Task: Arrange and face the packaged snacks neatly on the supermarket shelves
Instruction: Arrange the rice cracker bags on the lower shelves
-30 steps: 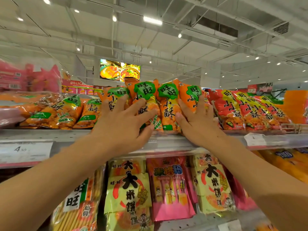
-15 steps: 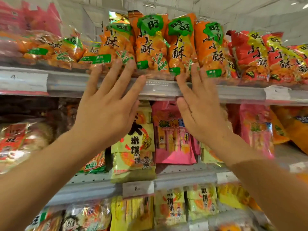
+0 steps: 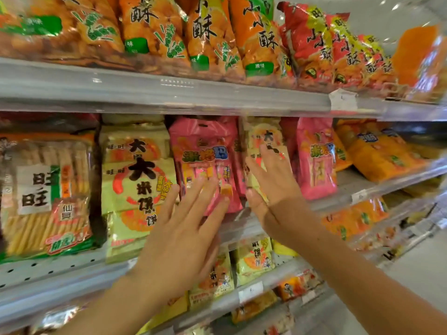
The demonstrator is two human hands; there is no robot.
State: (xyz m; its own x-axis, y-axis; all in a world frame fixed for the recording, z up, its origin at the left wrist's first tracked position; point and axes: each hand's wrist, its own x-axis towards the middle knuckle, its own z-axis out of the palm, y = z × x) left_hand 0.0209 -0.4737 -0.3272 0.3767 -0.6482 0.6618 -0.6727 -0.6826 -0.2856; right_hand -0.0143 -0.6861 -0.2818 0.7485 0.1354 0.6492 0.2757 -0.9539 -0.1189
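Both hands have dropped from the orange crinkly snack bags [image 3: 205, 37] on the grey metal upper shelf [image 3: 169, 93] to the row just below it. The left hand [image 3: 179, 235], fingers straight and spread, gripping nothing, reaches the pink plastic snack packet [image 3: 203, 151] under that shelf. The right hand [image 3: 273, 189], likewise flat and empty, lies against the pale yellow rice-cracker packet [image 3: 263, 139] beside it. Likely the top row is faced and this row's straightening begins.
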